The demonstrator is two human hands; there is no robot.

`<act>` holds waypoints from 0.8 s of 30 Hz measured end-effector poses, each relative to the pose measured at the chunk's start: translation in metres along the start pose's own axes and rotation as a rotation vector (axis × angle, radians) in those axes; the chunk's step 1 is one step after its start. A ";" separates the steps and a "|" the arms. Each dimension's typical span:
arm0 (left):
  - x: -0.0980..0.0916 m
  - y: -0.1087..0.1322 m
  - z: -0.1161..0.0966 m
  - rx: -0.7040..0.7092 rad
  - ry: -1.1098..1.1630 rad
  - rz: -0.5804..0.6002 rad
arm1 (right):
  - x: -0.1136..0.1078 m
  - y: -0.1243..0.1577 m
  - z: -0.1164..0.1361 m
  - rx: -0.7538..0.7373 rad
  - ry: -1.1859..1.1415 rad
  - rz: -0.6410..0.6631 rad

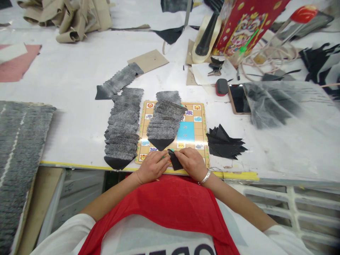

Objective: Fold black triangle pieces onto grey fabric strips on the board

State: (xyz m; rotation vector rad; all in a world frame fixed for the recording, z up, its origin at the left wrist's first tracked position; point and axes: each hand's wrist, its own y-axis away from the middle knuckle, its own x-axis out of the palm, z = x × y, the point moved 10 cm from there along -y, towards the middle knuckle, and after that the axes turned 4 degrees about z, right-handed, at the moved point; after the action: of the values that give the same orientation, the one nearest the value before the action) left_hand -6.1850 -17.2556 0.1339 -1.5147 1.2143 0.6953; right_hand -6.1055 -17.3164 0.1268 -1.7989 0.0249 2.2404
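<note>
1. While both hands work on it, the small black piece (pixel 175 163) lies over the front edge of the game board (pixel 199 136), close to the front edge of the table (pixel 79 134).
2. The left hand (pixel 153 164) has its fingertips drawn together on the piece's left side; the right hand (pixel 191 162) pinches its upper right side. Its upper edge looks partly turned, so this one seems unfinished.
3. Behind the hands, a grey overlapping row (pixel 164 124) lies on the board, reaching past its back edge; its pieces appear done.
4. Along the board's left edge, a longer grey row (pixel 123 124) runs towards the table's front edge, with a shorter grey row (pixel 120 81) at its back end. These also look done.
5. Just beside the board's right edge, a black stack (pixel 225 145) lies loosely fanned, probably what is left; the count cannot be told.
</note>
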 end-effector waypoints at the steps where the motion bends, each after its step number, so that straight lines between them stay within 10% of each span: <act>1: 0.000 0.000 0.002 -0.017 0.000 -0.005 | 0.000 0.001 0.001 -0.011 0.007 0.007; 24: 0.008 -0.004 0.002 -0.091 -0.254 0.051 | 0.003 0.001 0.015 -0.140 0.108 0.065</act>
State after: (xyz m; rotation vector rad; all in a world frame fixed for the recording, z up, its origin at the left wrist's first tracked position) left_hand -6.1783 -17.2560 0.1280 -1.4227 1.0429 0.9574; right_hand -6.1207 -17.3144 0.1272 -2.0183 -0.0544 2.2362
